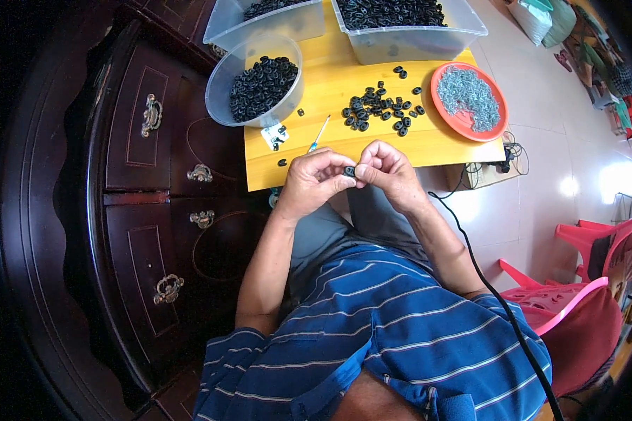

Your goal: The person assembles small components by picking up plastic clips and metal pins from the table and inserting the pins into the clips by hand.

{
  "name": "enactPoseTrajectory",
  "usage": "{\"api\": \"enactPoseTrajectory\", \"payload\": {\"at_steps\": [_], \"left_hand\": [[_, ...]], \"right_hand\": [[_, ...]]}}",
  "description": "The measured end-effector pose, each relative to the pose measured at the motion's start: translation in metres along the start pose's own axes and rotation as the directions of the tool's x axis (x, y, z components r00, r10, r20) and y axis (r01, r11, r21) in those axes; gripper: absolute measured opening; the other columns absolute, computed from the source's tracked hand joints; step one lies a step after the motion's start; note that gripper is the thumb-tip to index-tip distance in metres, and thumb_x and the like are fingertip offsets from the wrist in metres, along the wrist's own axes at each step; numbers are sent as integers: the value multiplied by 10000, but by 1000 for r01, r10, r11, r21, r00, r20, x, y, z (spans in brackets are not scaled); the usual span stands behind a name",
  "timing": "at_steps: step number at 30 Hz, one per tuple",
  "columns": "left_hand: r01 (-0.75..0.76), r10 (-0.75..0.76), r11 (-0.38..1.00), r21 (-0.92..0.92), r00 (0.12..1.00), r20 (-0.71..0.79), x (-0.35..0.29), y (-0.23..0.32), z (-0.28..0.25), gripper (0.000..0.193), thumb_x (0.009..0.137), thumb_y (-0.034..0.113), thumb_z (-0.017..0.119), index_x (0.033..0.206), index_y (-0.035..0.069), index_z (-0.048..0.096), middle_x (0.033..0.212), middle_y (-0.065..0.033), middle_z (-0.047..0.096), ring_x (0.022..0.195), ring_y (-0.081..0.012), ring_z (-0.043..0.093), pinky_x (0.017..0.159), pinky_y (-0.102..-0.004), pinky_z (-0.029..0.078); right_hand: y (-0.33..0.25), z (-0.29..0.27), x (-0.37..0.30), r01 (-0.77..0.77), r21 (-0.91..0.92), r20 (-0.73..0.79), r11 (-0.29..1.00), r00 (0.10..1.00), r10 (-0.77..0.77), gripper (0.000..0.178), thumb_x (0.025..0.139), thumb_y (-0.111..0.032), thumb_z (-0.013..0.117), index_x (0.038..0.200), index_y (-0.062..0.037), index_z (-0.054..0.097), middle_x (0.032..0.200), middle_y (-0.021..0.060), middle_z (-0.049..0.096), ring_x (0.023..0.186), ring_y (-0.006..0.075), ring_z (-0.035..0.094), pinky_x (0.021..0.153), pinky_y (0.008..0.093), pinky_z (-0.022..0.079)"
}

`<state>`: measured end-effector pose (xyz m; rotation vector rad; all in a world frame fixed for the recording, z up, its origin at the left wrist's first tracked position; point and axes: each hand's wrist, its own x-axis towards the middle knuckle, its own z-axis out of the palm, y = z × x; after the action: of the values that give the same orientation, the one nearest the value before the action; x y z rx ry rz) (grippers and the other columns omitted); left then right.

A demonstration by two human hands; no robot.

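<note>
A small black oval plastic piece with holes (350,171) is pinched between my two hands, just off the table's front edge. My left hand (314,181) grips it from the left with thumb and fingers. From the right, my right hand (387,175) is closed with thumb and forefinger at the piece's edge; whether it also holds something tiny is hidden. Beyond my hands lies a loose pile of similar black pieces (372,107). A thin screwdriver-like tool (319,133) with a blue and white body rests on the tabletop near my left hand.
An orange plate (439,105) of small silvery metal parts (468,98) sits at the yellow table's (316,67) right. A round clear tub (218,105) and two clear bins (414,43) (288,28) hold black pieces. Dark drawers (140,231) stand left; a black cable (481,274) runs at right.
</note>
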<state>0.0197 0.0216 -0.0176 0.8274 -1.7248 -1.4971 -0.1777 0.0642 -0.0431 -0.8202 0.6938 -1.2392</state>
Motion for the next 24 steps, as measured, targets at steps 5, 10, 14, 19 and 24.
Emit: {"api": "enactPoseTrajectory", "payload": {"at_steps": [5, 10, 14, 19, 24], "left_hand": [[-79, 85, 969, 235, 996, -19, 2, 10, 1, 180, 787, 2, 817, 946, 42, 742, 764, 10, 632, 652, -45, 560, 597, -216, 455], [-92, 111, 948, 305, 993, -44, 4, 16, 6, 203, 787, 3, 814, 970, 41, 736, 760, -4, 632, 630, -51, 549, 572, -223, 440], [-64, 93, 951, 304, 992, -83, 5, 18, 6, 226, 792, 1, 808, 999, 41, 729, 767, -10, 635, 617, -58, 549, 567, -230, 441], [-85, 112, 948, 306, 991, -70, 7, 14, 2, 217, 791, 7, 804, 993, 43, 730, 757, -17, 636, 612, -80, 556, 559, -249, 439], [-55, 68, 916, 397, 998, -19, 12, 16, 0, 193, 802, 1, 787, 986, 39, 741, 767, -14, 627, 646, -83, 551, 598, -240, 450]], "right_hand": [[1, -1, -1, 9, -35, -12, 999, 1000, -10, 106, 950, -36, 689, 974, -48, 586, 848, -9, 635, 760, 74, 620, 706, 227, 517], [4, -4, 3, 8, 18, -23, 1000, 1000, -7, 106, 948, -32, 688, 970, -48, 586, 836, -5, 639, 746, 76, 620, 698, 227, 515], [0, -5, 8, 7, -12, -27, 1000, 1000, -7, 104, 949, -34, 689, 967, -49, 587, 834, -2, 641, 743, 76, 619, 699, 227, 514], [2, -6, 11, -14, -23, -26, 1000, 1000, 13, 119, 931, -47, 704, 951, -57, 587, 827, 11, 647, 742, 97, 626, 707, 238, 513], [4, -11, 13, -37, -20, -46, 999, 998, 36, 127, 923, -31, 707, 943, -57, 584, 836, 11, 647, 735, 93, 614, 698, 236, 504]]}}
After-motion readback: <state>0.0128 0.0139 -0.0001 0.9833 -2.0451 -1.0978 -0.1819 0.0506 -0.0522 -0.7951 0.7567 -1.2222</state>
